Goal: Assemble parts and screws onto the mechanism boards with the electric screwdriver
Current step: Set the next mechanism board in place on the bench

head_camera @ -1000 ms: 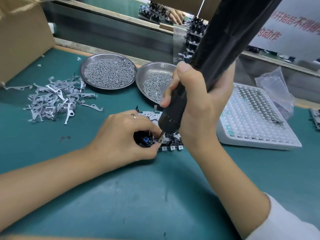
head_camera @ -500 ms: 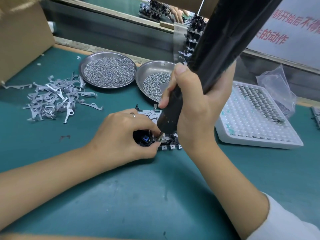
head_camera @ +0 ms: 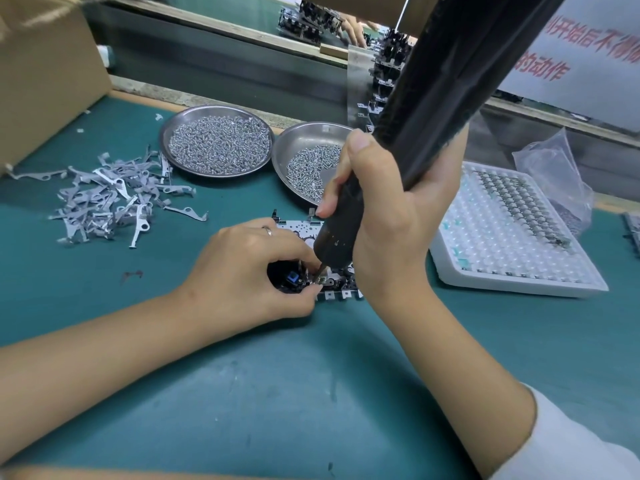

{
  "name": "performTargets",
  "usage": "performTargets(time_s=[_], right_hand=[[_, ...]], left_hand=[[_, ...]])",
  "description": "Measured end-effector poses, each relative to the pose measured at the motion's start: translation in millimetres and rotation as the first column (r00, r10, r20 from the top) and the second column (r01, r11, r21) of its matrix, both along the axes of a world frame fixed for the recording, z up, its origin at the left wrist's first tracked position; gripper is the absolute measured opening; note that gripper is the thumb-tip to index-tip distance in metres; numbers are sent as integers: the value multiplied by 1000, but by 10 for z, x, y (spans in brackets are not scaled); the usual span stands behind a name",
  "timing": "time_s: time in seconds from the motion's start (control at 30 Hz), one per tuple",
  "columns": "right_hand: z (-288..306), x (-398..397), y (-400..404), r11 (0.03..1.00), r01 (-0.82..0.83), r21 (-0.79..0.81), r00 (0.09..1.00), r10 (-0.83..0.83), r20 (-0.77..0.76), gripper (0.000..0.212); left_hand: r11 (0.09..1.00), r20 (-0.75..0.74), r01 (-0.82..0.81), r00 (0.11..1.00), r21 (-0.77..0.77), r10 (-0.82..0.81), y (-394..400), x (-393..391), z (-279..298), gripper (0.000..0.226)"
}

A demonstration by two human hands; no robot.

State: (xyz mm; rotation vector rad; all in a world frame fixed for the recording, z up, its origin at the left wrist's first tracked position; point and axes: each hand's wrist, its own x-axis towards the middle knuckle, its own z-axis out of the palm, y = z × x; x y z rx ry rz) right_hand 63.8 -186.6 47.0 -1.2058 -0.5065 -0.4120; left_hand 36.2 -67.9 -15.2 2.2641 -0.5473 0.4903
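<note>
A metal mechanism board (head_camera: 341, 287) with a black and blue part lies on the green mat, mostly hidden under both hands. My left hand (head_camera: 242, 275) curls around its left end, finger and thumb pinching right by the driver tip. My right hand (head_camera: 391, 216) grips the black electric screwdriver (head_camera: 415, 129), which leans up to the right with its bit pressed down onto the board beside my left fingertips.
Two steel dishes of screws (head_camera: 216, 142) (head_camera: 308, 168) sit behind the board. A heap of grey metal levers (head_camera: 107, 195) lies at the left, a white tray of small parts (head_camera: 512, 230) at the right with a plastic bag (head_camera: 554, 168). A cardboard box (head_camera: 45, 71) stands far left.
Hands and screwdriver stay in the same place on the board; only the view has shifted slightly.
</note>
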Motion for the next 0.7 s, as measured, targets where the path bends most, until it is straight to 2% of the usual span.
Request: performTargets(time_s=[0.13,0.33,0.53,0.7], right_hand=[[-12,5,-27,999,-33,24,999,33,10,23],[32,79,-150,999,16,46,997,-19,71,22],[-38,156,-121,1000,-7,-29,1000,7,-17,22],[-32,168,-153,999,-30,-14,998,29,-63,24]], left_hand=[[1000,8,-1,1000,6,1,-1,-3,-4,24],[1000,-32,-15,999,-4,14,1,-21,-8,27],[1000,-28,-24,999,-5,24,-3,-31,-4,25],[999,-51,-40,998,-11,40,-14,-50,8,27]])
